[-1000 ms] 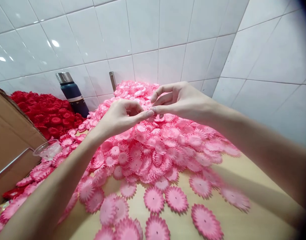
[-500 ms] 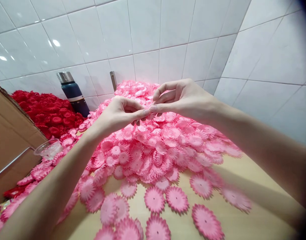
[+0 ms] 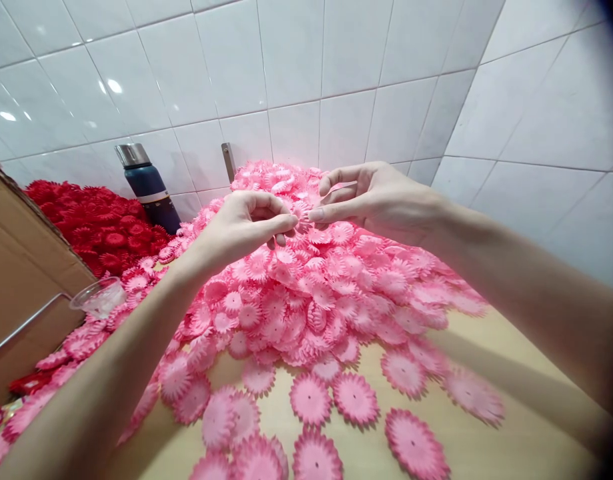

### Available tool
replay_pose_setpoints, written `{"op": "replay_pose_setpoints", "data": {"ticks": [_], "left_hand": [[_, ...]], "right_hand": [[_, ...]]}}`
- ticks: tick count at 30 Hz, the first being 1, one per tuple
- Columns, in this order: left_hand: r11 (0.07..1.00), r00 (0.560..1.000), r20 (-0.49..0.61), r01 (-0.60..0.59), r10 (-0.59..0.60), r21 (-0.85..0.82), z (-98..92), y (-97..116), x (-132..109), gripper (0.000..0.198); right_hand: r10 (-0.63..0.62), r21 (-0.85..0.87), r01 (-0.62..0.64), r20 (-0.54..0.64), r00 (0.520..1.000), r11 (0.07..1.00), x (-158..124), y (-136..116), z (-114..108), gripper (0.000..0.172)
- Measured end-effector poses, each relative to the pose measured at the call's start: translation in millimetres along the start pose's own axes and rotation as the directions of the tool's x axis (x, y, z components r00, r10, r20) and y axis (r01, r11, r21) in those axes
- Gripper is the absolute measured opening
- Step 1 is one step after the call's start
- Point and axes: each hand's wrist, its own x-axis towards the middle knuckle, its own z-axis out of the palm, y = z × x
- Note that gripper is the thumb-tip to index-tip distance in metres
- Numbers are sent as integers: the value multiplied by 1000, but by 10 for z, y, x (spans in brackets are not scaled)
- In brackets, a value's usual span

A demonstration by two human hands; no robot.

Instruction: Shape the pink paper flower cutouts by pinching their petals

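Left hand [image 3: 243,223]: thumb and forefinger pinched at the edge of a pink scalloped disc [image 3: 303,217], raised before the pile. Right hand [image 3: 383,200]: thumb and forefinger apart, thumb tip just beside that disc. Large heap of pink scalloped discs [image 3: 281,300] noted on the wood-toned table [image 3: 366,460], with loose discs [image 3: 356,398] lying flat nearer the wearer, dark centre holes visible. To the left: red scalloped discs [image 3: 91,230] in a pile, a dark blue flask [image 3: 153,190] with steel cap, a clear plastic cup [image 3: 102,300], a cardboard box [image 3: 29,260]. White tiled wall [image 3: 291,67] behind
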Motion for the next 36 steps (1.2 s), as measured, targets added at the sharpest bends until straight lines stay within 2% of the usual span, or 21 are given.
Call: {"op": "replay_pose_setpoints", "data": {"ticks": [6,10,15,19,22,26,31,36], "left_hand": [[996,999,-42,8,-4,88,-33,-49,14,8],[988,995,-100,26,-11,150,-64,-126,38,12],[959,986,-155,101,-62,263,-41,-111,31,15],[940,974,-222,115,-44,321,-78,-102,26,19],[954,966,-251,131,-62,268,-136,-144,33,13],[978,974,-224,67,-22,196,-144,-177,26,21],[981,998,-18,-52,57,188,-45,-100,0,30],[981,996,-10,-82,85,176,-25,-35,-7,30]], "right_hand": [[-9,-34,9,20,1000,999,26,48,-102,22],[-40,-98,31,-86,995,995,49,77,-148,23],[-58,-288,13,-149,987,957,45,66,-66,25],[-173,-450,13,-315,933,893,38,68,-83,22],[-165,-455,-28,-379,910,890,39,74,-149,20],[-114,-409,-12,-282,953,912,24,54,-121,21],[-69,-329,37,-85,994,944,-33,-26,88,16],[-72,-246,75,22,997,966,-74,-96,195,16]]}}
